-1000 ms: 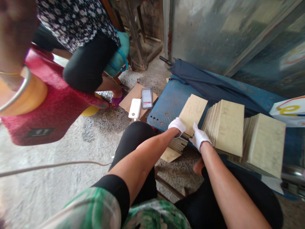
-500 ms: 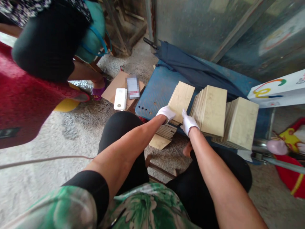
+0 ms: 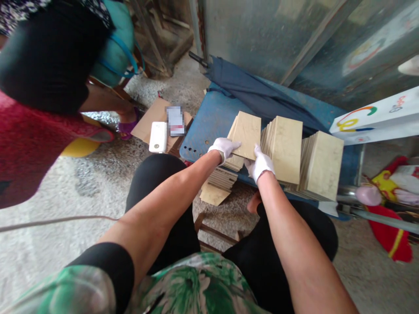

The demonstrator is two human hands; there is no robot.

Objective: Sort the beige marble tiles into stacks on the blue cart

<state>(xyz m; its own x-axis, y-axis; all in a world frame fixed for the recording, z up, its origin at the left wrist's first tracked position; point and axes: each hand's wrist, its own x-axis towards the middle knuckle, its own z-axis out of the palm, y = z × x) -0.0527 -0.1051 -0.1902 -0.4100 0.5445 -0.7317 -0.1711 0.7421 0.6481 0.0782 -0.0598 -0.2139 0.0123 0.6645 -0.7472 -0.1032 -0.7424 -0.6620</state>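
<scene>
Now I'm seeing the left gloved hand and right gloved hand clasping a tilted beige tile by its edges, over a blue board, just beside upright tile stacks.

Blue perforated metal board | beige tile stacks | folded navy umbrella

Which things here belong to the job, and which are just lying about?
Job:
- left hand and right hand, white-gloved
- beige tile between them
- stacked tiles
- blue perforated board under the tiles

Lying about:
- folded navy umbrella
- white power bank
- cardboard sheet
- floor cable
</scene>
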